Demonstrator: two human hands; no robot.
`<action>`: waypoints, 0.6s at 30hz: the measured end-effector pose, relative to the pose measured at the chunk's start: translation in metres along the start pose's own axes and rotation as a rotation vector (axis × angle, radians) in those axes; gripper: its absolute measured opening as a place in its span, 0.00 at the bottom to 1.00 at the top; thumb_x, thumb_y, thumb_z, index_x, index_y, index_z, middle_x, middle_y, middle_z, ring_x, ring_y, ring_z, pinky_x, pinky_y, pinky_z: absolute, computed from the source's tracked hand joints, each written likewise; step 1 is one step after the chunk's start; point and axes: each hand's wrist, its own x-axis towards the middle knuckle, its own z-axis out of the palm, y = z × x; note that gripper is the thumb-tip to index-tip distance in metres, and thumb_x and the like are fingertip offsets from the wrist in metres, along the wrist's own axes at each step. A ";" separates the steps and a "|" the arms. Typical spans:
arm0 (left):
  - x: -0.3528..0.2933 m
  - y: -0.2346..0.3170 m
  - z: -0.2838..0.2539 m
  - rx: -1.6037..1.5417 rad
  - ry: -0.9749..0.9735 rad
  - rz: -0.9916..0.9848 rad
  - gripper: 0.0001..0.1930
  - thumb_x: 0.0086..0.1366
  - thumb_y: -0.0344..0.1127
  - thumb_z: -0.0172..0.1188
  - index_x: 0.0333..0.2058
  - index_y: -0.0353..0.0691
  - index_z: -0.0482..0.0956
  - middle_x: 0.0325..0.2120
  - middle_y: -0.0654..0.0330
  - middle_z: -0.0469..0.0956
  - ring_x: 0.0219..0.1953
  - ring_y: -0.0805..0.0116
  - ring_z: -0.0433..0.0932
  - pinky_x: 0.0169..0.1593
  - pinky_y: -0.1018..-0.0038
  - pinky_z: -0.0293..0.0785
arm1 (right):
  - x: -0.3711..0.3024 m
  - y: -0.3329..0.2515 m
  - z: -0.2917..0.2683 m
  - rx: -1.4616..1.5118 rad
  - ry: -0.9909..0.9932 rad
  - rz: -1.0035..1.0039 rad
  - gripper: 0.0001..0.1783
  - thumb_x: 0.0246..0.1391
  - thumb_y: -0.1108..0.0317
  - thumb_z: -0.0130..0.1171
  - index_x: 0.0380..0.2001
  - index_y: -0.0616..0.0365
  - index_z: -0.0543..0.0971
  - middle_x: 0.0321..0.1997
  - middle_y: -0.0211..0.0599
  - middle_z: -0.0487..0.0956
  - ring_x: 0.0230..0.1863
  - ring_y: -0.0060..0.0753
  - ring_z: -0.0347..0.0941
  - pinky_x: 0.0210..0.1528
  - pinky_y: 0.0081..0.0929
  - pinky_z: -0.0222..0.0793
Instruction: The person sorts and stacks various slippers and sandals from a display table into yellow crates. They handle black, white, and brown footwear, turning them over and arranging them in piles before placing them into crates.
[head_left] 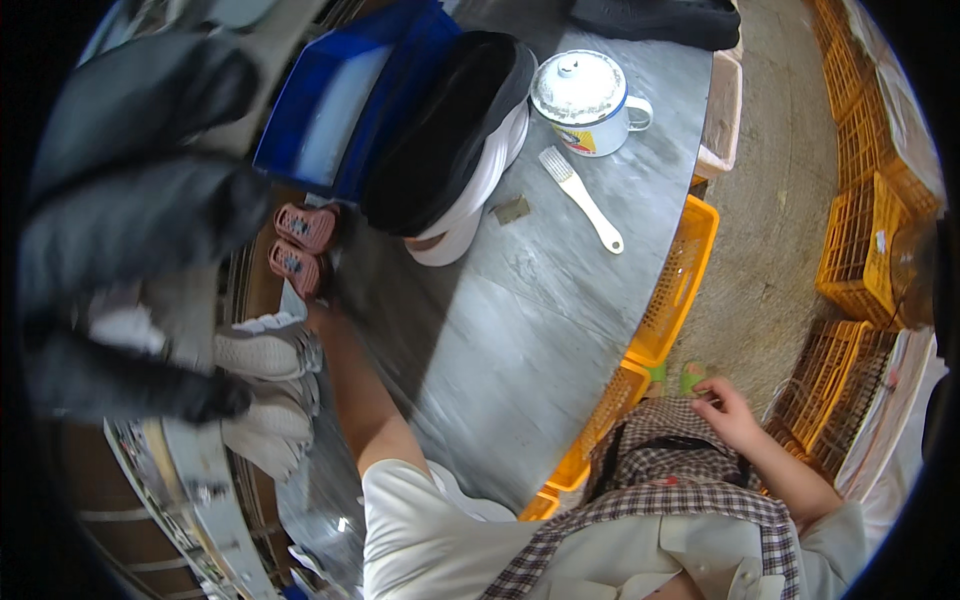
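Observation:
My left arm reaches across the grey table (520, 310) to its left side. My left hand (317, 312) is at the pink clogs (300, 262) and beside a pile of grey-and-white shoes (265, 385); its fingers are hidden there, so I cannot tell what it touches. My right hand (730, 412) hangs in front of my checked apron (665, 440), right of the table, fingers loosely bent and apart with nothing visible in them. On the table lie black shoe insoles or soles (445, 130) over white soles (470, 205).
A white lidded enamel mug (590, 105), a white brush (590, 208) and a small dull plate (511, 210) rest on the table. A blue bin (325, 110) stands beyond its left edge. Blurred black finger-like shapes (130, 220) loom at left. Yellow crates (680, 280) stand along the right edge.

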 end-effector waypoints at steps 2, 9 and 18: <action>0.012 -0.010 -0.010 1.108 -0.069 0.426 0.34 0.58 0.35 0.63 0.61 0.39 0.59 0.53 0.51 0.70 0.53 0.55 0.72 0.53 0.68 0.71 | 0.001 0.012 0.003 0.060 0.029 0.002 0.15 0.51 0.69 0.62 0.41 0.60 0.74 0.38 0.35 0.71 0.36 0.27 0.71 0.37 0.23 0.69; 0.080 -0.010 0.001 -0.513 0.003 -0.226 0.18 0.66 0.36 0.50 0.50 0.33 0.71 0.41 0.55 0.76 0.40 0.59 0.74 0.43 0.71 0.75 | 0.008 0.023 0.008 0.042 0.088 0.089 0.13 0.51 0.71 0.61 0.39 0.63 0.74 0.36 0.35 0.71 0.35 0.25 0.71 0.37 0.22 0.67; 0.036 0.046 0.042 -0.578 -0.114 -0.223 0.12 0.59 0.35 0.55 0.41 0.42 0.77 0.38 0.59 0.77 0.40 0.64 0.76 0.43 0.67 0.76 | 0.025 0.011 0.003 0.038 0.086 0.124 0.11 0.52 0.71 0.59 0.39 0.61 0.74 0.37 0.34 0.71 0.37 0.25 0.70 0.35 0.22 0.67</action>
